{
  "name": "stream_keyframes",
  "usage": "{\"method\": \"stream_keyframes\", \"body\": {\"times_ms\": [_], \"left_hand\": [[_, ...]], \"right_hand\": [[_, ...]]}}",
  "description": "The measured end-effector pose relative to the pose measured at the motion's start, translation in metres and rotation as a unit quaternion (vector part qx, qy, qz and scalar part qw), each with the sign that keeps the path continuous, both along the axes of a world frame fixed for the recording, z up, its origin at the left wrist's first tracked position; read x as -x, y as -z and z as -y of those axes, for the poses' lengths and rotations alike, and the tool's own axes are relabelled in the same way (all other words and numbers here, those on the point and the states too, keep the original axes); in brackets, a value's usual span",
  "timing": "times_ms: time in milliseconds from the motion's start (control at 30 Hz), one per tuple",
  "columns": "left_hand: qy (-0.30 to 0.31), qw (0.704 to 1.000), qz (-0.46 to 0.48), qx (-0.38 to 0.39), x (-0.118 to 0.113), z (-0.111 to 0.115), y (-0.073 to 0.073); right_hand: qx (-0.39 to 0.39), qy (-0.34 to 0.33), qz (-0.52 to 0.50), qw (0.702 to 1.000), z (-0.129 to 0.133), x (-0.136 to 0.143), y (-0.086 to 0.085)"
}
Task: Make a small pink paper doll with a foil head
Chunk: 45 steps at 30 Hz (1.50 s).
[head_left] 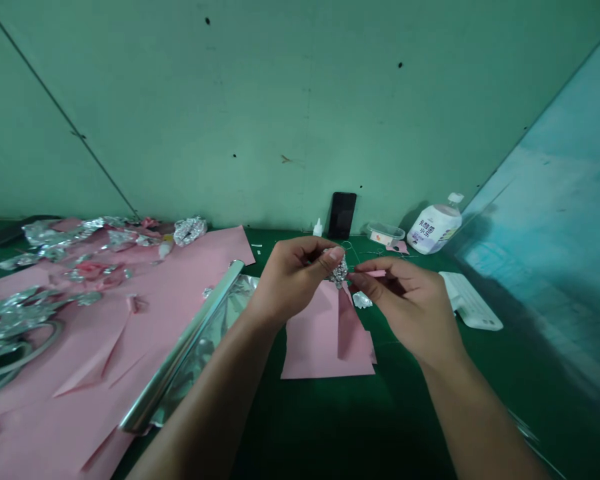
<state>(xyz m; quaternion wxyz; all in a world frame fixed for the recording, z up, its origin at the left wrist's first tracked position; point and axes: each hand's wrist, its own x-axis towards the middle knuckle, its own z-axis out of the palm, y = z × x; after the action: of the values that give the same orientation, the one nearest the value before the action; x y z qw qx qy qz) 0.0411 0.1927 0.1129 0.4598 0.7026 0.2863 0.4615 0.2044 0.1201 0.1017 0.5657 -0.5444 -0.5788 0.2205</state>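
Note:
Between the thumb and fingers of my left hand (297, 277) is a crumpled piece of aluminium foil (339, 268). My right hand (405, 293), close beside it, pinches a narrow strip of pink paper (375, 273); the strip's near end reaches toward the foil, but I cannot tell whether they touch. Below both hands lies a cut sheet of pink paper (313, 340) with a folded or raised flap. A small scrap of foil (363, 300) rests near the right fingers.
A foil roll (185, 347) lies slanted at the left over large pink paper (145, 333). Foil shapes (35, 310) crowd the far left. Along the wall stand a small glue bottle (318, 228), a phone (342, 215), a plastic tub (386, 234) and a drink bottle (436, 225). A white pack (473, 303) lies right.

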Motion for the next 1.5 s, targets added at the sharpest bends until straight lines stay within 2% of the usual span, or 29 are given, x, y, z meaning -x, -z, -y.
{"method": "stream_keyframes", "body": {"times_ms": [133, 300, 433, 567, 633, 733, 867, 1000, 1100, 1200, 1300, 1367, 1500], "left_hand": [[0.002, 0.999, -0.037, -0.017, 0.001, 0.003, -0.004], [0.022, 0.999, -0.024, 0.0, -0.001, 0.002, -0.001], [0.06, 0.994, 0.055, 0.077, -0.001, -0.003, 0.003], [0.132, 0.962, 0.12, 0.206, -0.007, -0.005, 0.009], [0.144, 0.948, 0.153, 0.239, -0.013, -0.004, 0.013], [0.126, 0.941, 0.196, 0.245, -0.02, -0.001, 0.017], [0.11, 0.942, 0.199, 0.249, -0.024, 0.004, 0.018], [0.153, 0.943, 0.153, 0.255, -0.032, 0.012, 0.022], [0.222, 0.942, 0.096, 0.234, -0.045, 0.02, 0.033], [0.264, 0.951, 0.035, 0.154, -0.059, 0.028, 0.047], [0.26, 0.96, -0.032, 0.096, -0.069, 0.036, 0.06], [0.258, 0.959, -0.08, 0.085, -0.069, 0.04, 0.068], [0.221, 0.959, -0.15, 0.096, -0.059, 0.052, 0.083]], "right_hand": [[-0.006, -0.025, 0.041, 0.999, 0.001, -0.002, -0.002], [-0.045, -0.02, 0.094, 0.994, 0.002, -0.004, -0.006], [-0.045, 0.015, 0.007, 0.999, -0.002, -0.01, -0.001], [-0.054, 0.019, -0.149, 0.987, -0.008, -0.012, 0.005], [-0.038, 0.006, -0.195, 0.98, -0.01, -0.011, 0.006], [0.016, -0.018, -0.212, 0.977, -0.01, -0.011, 0.006], [0.07, -0.064, -0.217, 0.972, -0.006, -0.015, 0.001], [0.101, -0.075, -0.194, 0.973, 0.009, -0.028, 0.0], [0.139, -0.077, -0.23, 0.96, 0.029, -0.045, 0.012], [0.178, -0.077, -0.308, 0.932, 0.048, -0.063, 0.035], [0.188, -0.104, -0.331, 0.919, 0.058, -0.075, 0.061], [0.199, -0.149, -0.346, 0.904, 0.06, -0.077, 0.077], [0.238, -0.256, -0.397, 0.848, 0.063, -0.069, 0.1]]}}
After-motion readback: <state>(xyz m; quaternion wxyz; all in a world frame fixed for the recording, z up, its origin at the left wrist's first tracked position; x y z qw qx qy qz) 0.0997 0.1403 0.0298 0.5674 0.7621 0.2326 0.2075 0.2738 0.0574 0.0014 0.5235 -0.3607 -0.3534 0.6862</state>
